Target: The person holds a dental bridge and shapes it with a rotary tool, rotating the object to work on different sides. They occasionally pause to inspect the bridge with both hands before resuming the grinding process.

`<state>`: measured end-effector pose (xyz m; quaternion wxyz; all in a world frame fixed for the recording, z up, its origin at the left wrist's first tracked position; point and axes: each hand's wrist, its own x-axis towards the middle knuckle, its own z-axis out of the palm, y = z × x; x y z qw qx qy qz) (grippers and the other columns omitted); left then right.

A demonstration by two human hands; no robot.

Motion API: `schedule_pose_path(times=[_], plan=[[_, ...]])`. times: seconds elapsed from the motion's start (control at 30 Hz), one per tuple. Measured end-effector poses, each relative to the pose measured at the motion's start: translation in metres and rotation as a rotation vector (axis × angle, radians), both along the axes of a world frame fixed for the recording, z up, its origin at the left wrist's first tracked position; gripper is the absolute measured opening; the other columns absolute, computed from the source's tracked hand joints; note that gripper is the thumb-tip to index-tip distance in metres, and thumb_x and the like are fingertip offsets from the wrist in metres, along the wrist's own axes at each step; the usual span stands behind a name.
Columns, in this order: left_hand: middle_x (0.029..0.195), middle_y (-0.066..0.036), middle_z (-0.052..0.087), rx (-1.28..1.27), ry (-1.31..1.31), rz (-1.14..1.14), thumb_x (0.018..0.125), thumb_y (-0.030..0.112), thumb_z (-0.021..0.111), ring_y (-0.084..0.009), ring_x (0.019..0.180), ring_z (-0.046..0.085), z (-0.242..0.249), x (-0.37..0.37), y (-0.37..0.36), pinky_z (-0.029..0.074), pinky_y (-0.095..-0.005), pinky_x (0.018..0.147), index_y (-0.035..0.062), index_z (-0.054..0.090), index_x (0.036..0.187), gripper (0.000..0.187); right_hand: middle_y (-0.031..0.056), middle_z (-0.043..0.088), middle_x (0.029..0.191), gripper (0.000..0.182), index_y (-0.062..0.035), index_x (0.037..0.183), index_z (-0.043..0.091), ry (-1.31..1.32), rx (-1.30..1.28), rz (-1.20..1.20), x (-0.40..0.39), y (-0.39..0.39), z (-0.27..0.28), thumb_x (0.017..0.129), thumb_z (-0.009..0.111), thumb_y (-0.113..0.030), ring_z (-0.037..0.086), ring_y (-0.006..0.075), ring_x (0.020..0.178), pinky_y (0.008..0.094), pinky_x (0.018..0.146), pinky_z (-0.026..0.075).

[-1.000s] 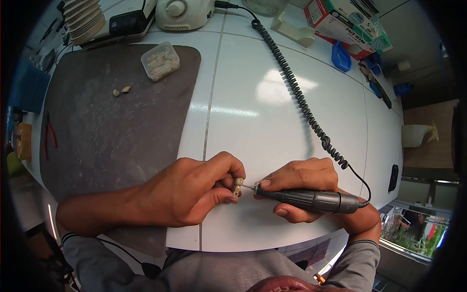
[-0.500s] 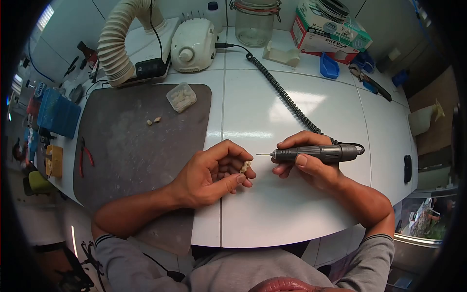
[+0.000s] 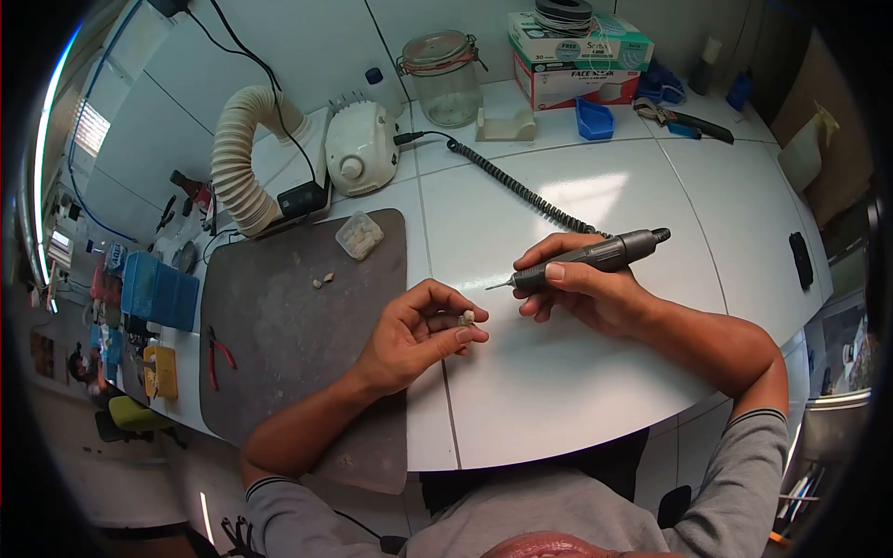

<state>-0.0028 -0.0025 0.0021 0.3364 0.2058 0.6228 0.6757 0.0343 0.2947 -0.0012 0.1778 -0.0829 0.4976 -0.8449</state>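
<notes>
Between the thumb and fingers of my left hand (image 3: 409,337) is a small cream tooth-shaped piece (image 3: 466,319), which looks like a dental crown or bridge; the fingertips partly hide it. My right hand (image 3: 600,296) is closed around a dark rotary handpiece (image 3: 625,248), held like a pen. Its thin bur (image 3: 499,285) points left, toward the piece, with a small gap between them. A black coiled cord (image 3: 521,191) runs from behind the handpiece to the white control unit (image 3: 361,149) with a round knob.
On the grey mat (image 3: 298,372) lie red-handled pliers (image 3: 219,358), a few small fragments (image 3: 323,279) and a clear tub (image 3: 360,236) of pale pieces. Behind stand a ribbed white hose (image 3: 233,158), a glass jar (image 3: 446,84), mask boxes (image 3: 581,79) and a blue scoop (image 3: 594,119).
The camera view has shifted and tilted. The handpiece is now angled, its rear end raised and its bur lower. My left hand has turned the small piece in its fingers.
</notes>
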Motion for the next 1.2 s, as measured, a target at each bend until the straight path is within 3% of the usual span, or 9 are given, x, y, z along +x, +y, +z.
schedule_pose_path(times=[0.2, 0.5, 0.7, 0.9, 1.0, 1.2], plan=[[0.125, -0.018, 0.068, -0.039, -0.012, -0.053, 0.107, 0.006, 0.065, -0.0255, 0.117, 0.074, -0.004, -0.002, -0.005, 0.063, -0.0314, 0.089, -0.001, 0.054, 0.128, 0.024, 0.0228, 0.071, 0.113, 0.047, 0.009, 0.132, 0.061, -0.022, 0.008, 0.034, -0.001, 0.0, 0.001, 0.104, 0.072, -0.027, 0.077, 0.0281, 0.104, 0.0379, 0.085, 0.065], [0.121, -0.018, 0.07, 0.007, 0.024, -0.043, 0.112, 0.011, 0.055, -0.0226, 0.107, 0.075, -0.006, -0.002, -0.006, 0.061, -0.0282, 0.085, -0.0029, 0.059, 0.129, 0.022, 0.023, 0.071, 0.113, 0.047, 0.009, 0.132, 0.061, -0.047, 0.007, 0.036, -0.001, 0.001, 0.003, 0.104, 0.072, -0.027, 0.077, 0.0282, 0.104, 0.0387, 0.086, 0.064], [0.118, -0.019, 0.071, 0.03, -0.067, 0.063, 0.114, 0.016, 0.053, -0.0251, 0.105, 0.076, -0.003, -0.001, -0.001, 0.063, -0.0292, 0.083, -0.0015, 0.059, 0.126, 0.023, 0.0231, 0.072, 0.112, 0.047, 0.009, 0.132, 0.06, -0.03, -0.001, 0.05, -0.001, 0.002, 0.002, 0.104, 0.071, -0.027, 0.077, 0.0285, 0.104, 0.0385, 0.086, 0.064], [0.123, -0.02, 0.068, -0.021, -0.062, 0.003, 0.114, 0.011, 0.05, -0.0256, 0.113, 0.074, 0.003, -0.002, -0.001, 0.062, -0.0305, 0.092, -0.0035, 0.051, 0.141, 0.03, 0.0238, 0.072, 0.112, 0.048, 0.0092, 0.132, 0.06, -0.027, 0.006, 0.042, -0.001, 0.001, 0.001, 0.104, 0.071, -0.028, 0.078, 0.0298, 0.103, 0.0383, 0.085, 0.064], [0.125, -0.02, 0.067, 0.007, -0.122, -0.022, 0.113, 0.01, 0.052, -0.0261, 0.116, 0.073, -0.001, -0.005, -0.004, 0.062, -0.0312, 0.094, -0.0036, 0.048, 0.145, 0.034, 0.0275, 0.072, 0.11, 0.048, 0.0096, 0.13, 0.062, -0.074, 0.039, 0.003, 0.0, -0.001, 0.005, 0.098, 0.073, -0.024, 0.079, 0.0323, 0.096, 0.043, 0.087, 0.064], [0.129, -0.021, 0.065, -0.004, -0.075, -0.062, 0.111, 0.008, 0.055, -0.0286, 0.12, 0.072, -0.001, -0.002, -0.002, 0.061, -0.0342, 0.097, -0.004, 0.045, 0.141, 0.033, 0.0273, 0.072, 0.111, 0.047, 0.0097, 0.13, 0.061, -0.055, 0.045, 0.021, 0.0, 0.0, 0.004, 0.098, 0.072, -0.023, 0.079, 0.0325, 0.096, 0.0428, 0.087, 0.064]])
